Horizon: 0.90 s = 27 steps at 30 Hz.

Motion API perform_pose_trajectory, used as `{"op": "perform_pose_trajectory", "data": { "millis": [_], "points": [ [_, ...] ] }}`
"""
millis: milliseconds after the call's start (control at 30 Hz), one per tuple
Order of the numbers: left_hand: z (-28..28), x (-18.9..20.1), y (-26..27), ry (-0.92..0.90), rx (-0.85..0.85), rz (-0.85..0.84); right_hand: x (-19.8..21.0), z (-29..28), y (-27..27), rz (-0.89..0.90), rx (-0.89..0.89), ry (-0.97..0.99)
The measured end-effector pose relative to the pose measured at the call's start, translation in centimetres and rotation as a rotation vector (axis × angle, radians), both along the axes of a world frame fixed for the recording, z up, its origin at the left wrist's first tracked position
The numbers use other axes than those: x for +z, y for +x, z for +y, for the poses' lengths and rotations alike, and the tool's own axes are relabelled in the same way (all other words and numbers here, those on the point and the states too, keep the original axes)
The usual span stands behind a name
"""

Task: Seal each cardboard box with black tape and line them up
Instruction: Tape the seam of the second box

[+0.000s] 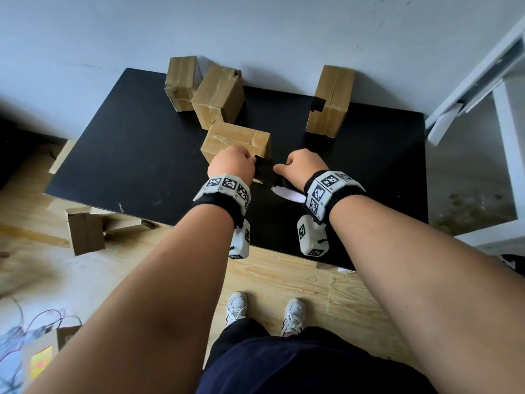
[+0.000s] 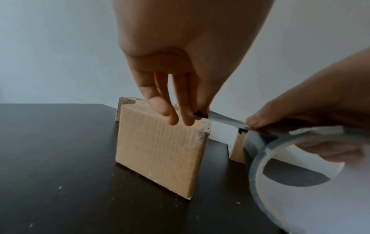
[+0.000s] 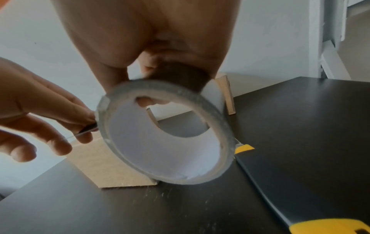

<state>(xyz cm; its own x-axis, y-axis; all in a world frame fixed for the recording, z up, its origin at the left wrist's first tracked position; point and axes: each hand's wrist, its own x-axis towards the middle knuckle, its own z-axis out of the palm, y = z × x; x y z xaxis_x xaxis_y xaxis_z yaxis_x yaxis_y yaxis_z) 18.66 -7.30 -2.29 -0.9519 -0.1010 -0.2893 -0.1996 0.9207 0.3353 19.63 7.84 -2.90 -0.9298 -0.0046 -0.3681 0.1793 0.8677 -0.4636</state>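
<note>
Right hand (image 1: 302,166) curled round white-cored roll of black tape (image 3: 166,134), finger through core. Left hand (image 1: 231,166) pinches pulled-out free end of black tape strip (image 2: 220,118), stretched between both hands. Yellow-and-black utility knife (image 3: 280,182) flat on black tabletop (image 1: 127,155), just right of roll. Nearest brown cardboard box (image 2: 160,150) right under left fingertips (image 2: 172,118). Further back, two more plain cardboard boxes (image 1: 218,95) by wall; tape-patched cardboard box (image 1: 329,100) stands apart, beyond right hand.
</note>
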Motion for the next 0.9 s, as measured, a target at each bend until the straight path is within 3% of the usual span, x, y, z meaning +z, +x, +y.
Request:
{"op": "perform_pose_trajectory", "data": {
  "millis": [433, 700, 900],
  "points": [
    [-0.9, -0.7, -1.6, -0.132, -0.245, 0.083, 0.1, -0.1, -1.6, 0.018, -0.030, 0.103],
    [-3.0, -1.1, -2.6, 0.085, -0.048, 0.042, 0.0, 0.6, -1.7, 0.044, -0.021, 0.040],
    [-0.9, -1.9, -1.9, 0.398, 0.096, -0.301, 0.0, 0.9, -1.6, 0.040, -0.029, -0.025]
  ]
}}
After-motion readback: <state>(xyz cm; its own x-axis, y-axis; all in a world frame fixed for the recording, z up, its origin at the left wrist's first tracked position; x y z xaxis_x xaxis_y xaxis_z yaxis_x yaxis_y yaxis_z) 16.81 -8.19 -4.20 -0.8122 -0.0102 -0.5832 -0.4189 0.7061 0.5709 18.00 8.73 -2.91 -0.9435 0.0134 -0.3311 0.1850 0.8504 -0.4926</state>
